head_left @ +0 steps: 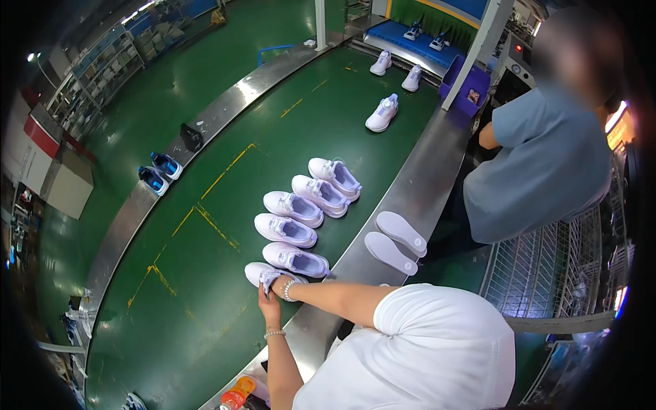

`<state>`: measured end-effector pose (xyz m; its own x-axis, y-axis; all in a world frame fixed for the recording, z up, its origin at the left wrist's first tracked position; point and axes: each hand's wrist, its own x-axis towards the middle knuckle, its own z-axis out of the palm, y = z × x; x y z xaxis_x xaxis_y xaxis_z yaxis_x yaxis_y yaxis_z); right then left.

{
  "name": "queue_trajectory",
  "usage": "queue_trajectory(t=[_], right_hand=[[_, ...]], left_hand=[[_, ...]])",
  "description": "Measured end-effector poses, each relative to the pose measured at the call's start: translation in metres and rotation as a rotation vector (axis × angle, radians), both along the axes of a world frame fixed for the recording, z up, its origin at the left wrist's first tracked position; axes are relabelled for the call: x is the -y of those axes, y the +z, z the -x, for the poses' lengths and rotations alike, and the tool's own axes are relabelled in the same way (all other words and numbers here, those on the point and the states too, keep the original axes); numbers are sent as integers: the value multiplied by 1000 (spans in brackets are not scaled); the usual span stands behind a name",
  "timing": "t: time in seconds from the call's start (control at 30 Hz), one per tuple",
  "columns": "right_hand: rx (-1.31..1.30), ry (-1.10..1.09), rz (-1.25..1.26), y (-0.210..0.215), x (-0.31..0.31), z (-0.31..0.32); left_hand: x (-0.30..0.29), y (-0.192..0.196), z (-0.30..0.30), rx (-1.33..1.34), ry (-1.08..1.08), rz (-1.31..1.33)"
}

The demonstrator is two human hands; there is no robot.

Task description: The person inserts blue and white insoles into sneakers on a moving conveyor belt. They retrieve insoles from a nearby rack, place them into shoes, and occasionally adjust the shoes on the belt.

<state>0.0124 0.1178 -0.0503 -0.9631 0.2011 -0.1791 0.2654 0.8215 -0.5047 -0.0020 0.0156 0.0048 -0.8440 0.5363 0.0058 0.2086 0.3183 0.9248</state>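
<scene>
A white sneaker (257, 273) lies nearest me, at the close end of a row of several white sneakers on the green conveyor belt (184, 328). My left hand (268, 301) pinches it near the tongue and laces. Over its opening, my right hand (281, 287) grips the same sneaker, with the fingertips hidden inside. Just beyond sits another white sneaker (295, 259), its opening facing me. Two flat white insoles, the farther insole (401, 232) and the nearer insole (391, 253), lie side by side on the metal ledge (348, 280) right of the row.
Farther along the belt stand a single white sneaker (382, 113) and two more near a blue machine bed (417, 46). Dark-blue shoes (158, 172) rest on the far metal rail. A co-worker in a blue-grey shirt (540, 164) is at the right, beside a purple bin (468, 89).
</scene>
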Motion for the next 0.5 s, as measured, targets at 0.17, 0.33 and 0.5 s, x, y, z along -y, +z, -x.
queue_trajectory(t=[0.17,0.33,0.5], right_hand=[[-41,-5,55,2,-1,-1],[149,-35,51,71,0,-32],[-102,234,-197,126,-45,-108]], left_hand=[[-6,3,-3,-9,31,64],[-9,2,-8,-65,153,83],[-18,40,-52,-289,215,121]])
